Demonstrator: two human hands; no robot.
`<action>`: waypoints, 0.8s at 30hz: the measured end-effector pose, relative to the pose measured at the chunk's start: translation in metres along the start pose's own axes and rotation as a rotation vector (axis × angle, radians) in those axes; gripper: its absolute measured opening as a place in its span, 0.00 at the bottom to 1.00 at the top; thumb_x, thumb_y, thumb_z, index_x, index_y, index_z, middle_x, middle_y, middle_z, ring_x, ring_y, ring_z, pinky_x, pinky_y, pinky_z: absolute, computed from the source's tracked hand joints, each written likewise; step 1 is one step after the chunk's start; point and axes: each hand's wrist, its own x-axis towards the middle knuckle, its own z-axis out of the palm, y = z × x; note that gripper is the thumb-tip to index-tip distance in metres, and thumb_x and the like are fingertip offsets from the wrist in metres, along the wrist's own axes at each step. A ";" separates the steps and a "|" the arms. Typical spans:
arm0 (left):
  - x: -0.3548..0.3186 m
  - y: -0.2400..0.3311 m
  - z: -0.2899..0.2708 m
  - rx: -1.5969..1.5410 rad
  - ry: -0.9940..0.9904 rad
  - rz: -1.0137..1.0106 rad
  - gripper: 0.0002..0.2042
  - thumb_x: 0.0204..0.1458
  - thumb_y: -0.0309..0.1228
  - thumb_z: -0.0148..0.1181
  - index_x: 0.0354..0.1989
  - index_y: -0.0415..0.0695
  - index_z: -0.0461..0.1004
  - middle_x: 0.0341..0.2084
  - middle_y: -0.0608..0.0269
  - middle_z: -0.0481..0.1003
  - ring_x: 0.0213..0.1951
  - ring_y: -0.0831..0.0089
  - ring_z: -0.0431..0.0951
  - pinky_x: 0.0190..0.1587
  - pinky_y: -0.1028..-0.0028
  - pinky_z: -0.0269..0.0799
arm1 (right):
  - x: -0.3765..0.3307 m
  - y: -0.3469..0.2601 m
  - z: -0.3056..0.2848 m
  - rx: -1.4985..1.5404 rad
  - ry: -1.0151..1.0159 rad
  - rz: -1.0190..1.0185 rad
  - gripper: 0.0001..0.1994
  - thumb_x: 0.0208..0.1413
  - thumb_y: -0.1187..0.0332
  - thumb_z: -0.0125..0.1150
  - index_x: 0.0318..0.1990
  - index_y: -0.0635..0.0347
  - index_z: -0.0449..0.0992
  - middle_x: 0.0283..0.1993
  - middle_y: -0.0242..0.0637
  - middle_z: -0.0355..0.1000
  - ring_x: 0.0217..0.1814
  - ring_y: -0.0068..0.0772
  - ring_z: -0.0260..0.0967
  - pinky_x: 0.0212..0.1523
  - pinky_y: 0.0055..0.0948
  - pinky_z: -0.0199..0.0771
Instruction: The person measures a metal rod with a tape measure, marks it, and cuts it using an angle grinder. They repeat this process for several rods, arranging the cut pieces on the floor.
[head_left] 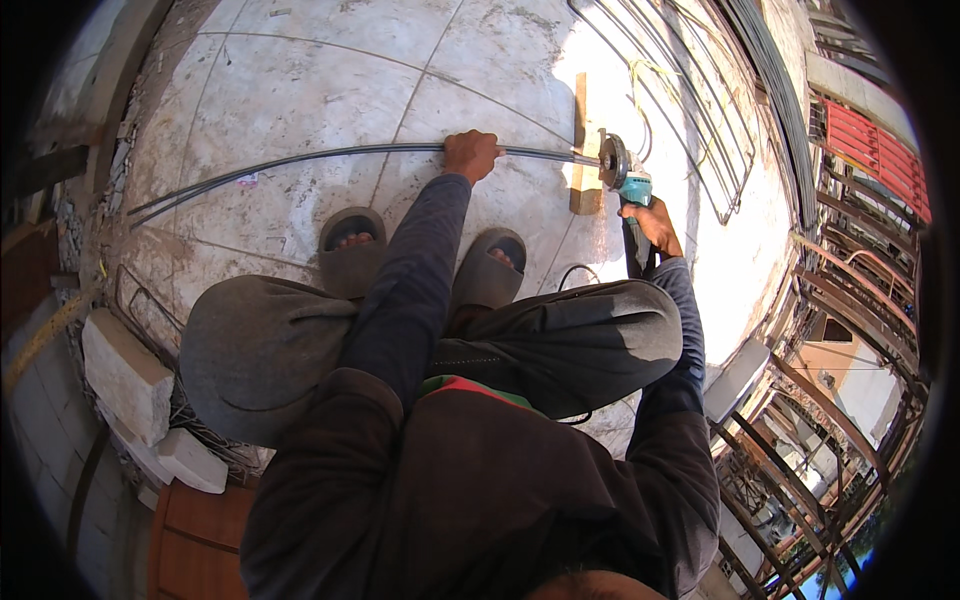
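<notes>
1. Metal rods (400,148): grasped in the left hand (472,156), fingers closed around them.
2. Handling: probably stiff, springy over length, not fragile; hold well back from the disc (611,160).
3. Right grip: right hand (655,226) wrapped around the grinder (634,188).
4. Location: across the tiled floor (340,100), right ends over a wooden block (586,200).
5. Writing: none legible.

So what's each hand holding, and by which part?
The left hand grips the thin metal rods nearer their right end; the right hand holds the angle grinder by its body, behind the disc.
</notes>
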 end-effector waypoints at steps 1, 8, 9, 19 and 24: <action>0.000 0.000 -0.001 0.002 -0.007 -0.006 0.15 0.57 0.46 0.55 0.36 0.48 0.79 0.33 0.56 0.80 0.40 0.56 0.80 0.42 0.56 0.71 | 0.000 0.000 0.000 -0.005 0.006 -0.002 0.21 0.39 0.61 0.66 0.40 0.67 0.78 0.34 0.41 0.76 0.36 0.37 0.71 0.43 0.33 0.70; 0.001 0.001 -0.001 0.003 -0.012 0.003 0.15 0.57 0.47 0.55 0.36 0.48 0.79 0.33 0.55 0.80 0.39 0.55 0.80 0.42 0.56 0.71 | -0.002 0.010 0.001 -0.028 0.015 0.021 0.19 0.42 0.62 0.65 0.40 0.66 0.78 0.36 0.40 0.77 0.38 0.36 0.73 0.45 0.34 0.70; 0.002 0.001 0.000 0.008 -0.018 -0.001 0.15 0.56 0.47 0.55 0.36 0.48 0.79 0.33 0.55 0.80 0.39 0.55 0.80 0.42 0.56 0.71 | -0.002 0.013 0.001 -0.029 0.018 0.020 0.19 0.42 0.62 0.65 0.40 0.66 0.78 0.36 0.40 0.78 0.39 0.36 0.73 0.46 0.34 0.70; 0.001 -0.002 0.001 -0.009 0.010 0.010 0.16 0.56 0.47 0.56 0.35 0.47 0.79 0.33 0.55 0.80 0.41 0.56 0.79 0.43 0.56 0.71 | -0.009 0.016 0.003 -0.043 0.002 0.039 0.16 0.47 0.67 0.62 0.43 0.68 0.77 0.38 0.40 0.78 0.41 0.36 0.73 0.48 0.33 0.70; 0.001 -0.001 0.000 -0.004 0.002 0.005 0.16 0.56 0.47 0.55 0.36 0.47 0.79 0.33 0.55 0.80 0.41 0.56 0.79 0.43 0.56 0.71 | -0.004 0.027 0.001 0.045 -0.013 0.044 0.18 0.45 0.68 0.64 0.44 0.68 0.77 0.40 0.40 0.77 0.41 0.36 0.72 0.47 0.33 0.69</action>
